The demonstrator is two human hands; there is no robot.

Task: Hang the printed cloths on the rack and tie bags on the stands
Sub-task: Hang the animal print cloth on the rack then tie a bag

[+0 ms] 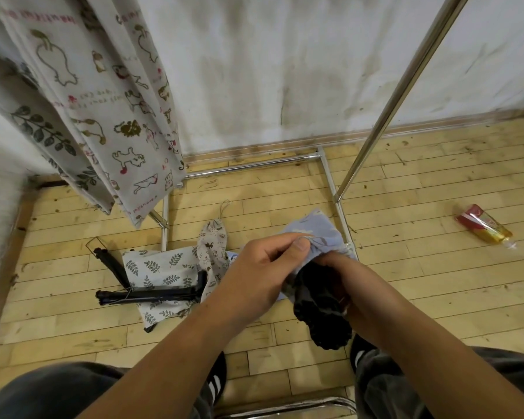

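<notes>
My left hand [266, 267] pinches the gathered edge of a pale blue printed bag [312, 228] between thumb and fingers. My right hand [333, 267] is mostly hidden inside or behind the bag, next to a black crumpled thing [321, 309] hanging below it. On the floor lie a leaf-print cloth [161, 267] and a small animal-print drawstring bag [212, 246]. Two printed cloths [97, 101] hang from the rack at the upper left. The rack's steel upright [400, 95] rises at the right.
Black hangers [146, 294] lie across the leaf-print cloth on the wooden floor. The rack's base bars [330, 182] frame the floor ahead. A red and yellow wrapper [484, 226] lies at the right. A stained white wall is behind. My knees and shoes are below.
</notes>
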